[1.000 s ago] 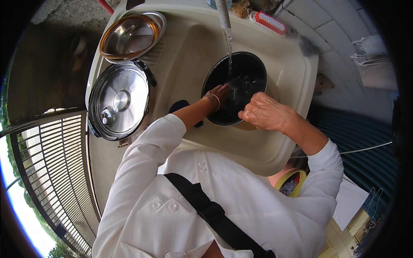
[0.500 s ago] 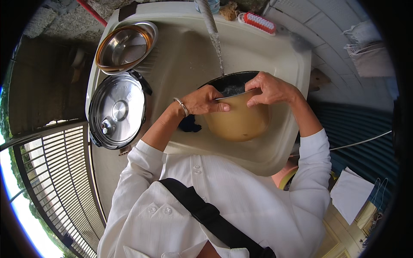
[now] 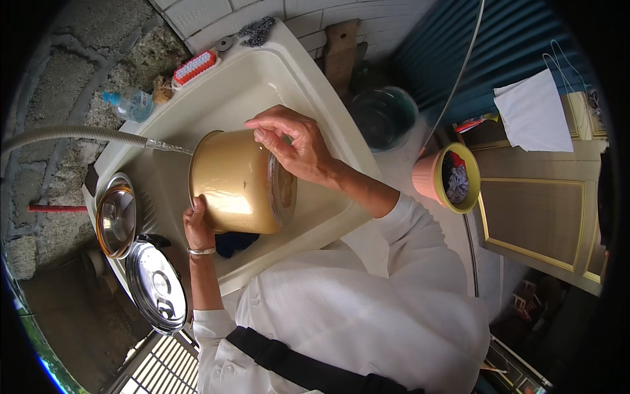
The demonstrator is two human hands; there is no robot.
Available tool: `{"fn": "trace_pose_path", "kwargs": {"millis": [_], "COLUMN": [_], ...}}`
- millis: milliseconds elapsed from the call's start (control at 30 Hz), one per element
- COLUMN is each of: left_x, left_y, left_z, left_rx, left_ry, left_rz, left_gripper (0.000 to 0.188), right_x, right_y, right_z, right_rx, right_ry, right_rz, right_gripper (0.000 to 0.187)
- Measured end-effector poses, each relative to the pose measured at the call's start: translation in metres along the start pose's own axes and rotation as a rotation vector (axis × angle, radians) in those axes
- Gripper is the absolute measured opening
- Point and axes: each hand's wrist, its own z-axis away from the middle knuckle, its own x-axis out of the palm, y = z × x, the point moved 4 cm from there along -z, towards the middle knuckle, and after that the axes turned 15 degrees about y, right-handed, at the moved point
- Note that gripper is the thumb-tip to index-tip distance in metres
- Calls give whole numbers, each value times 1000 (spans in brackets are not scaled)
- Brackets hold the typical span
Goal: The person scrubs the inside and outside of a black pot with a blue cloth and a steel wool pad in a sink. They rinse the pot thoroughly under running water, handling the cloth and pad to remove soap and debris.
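While water runs from the grey ribbed hose (image 3: 72,134) that reaches in over the far left rim, the cream plastic sink basin (image 3: 262,79) fills the middle of the view, its long sides bending with the lens. Inside it, near the front edge, the tan round metal cooking pot (image 3: 237,182) is held on its side above the basin floor, its mouth turned to the left toward the stream and its flat base facing right. The thin jet from the hose arrives at the upper rim of the pot.

The right hand (image 3: 293,142) lies over the pot's base, fingers spread and curled down across its upper edge, gripping it. The left hand (image 3: 197,225) is cupped under the lower rim at the pot's mouth, fingers wrapped against the wall, a thin bracelet on the wrist. A dark blue cloth (image 3: 235,241) lies on the basin floor just under the pot.

On the drainboard at the sink's left end, a steel pressure-cooker lid with a black handle (image 3: 156,286) lies nearest the front, and a shallow steel bowl with a copper-coloured rim (image 3: 116,222) sits just beyond it. On the far rim rest a red-backed scrubbing brush with white bristles (image 3: 194,68), a clear plastic bottle with a blue cap (image 3: 129,102) and a grey wire scouring pad (image 3: 256,29).
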Motion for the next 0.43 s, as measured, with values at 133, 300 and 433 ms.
{"fn": "trace_pose_path", "kwargs": {"millis": [133, 300, 433], "left_x": [11, 18, 83], "left_y": [-2, 3, 25], "left_z": [11, 7, 42], "left_rx": [-81, -8, -48], "left_ry": [-48, 58, -389], "left_rz": [221, 330, 251], "left_gripper": [48, 53, 79], "right_x": [-44, -82, -116], "right_y": [-8, -9, -36], "right_z": [35, 93, 144], "right_rx": [278, 344, 318], "right_ry": [224, 479, 654], "right_rz": [-197, -350, -288], "right_gripper": [18, 15, 15]}}
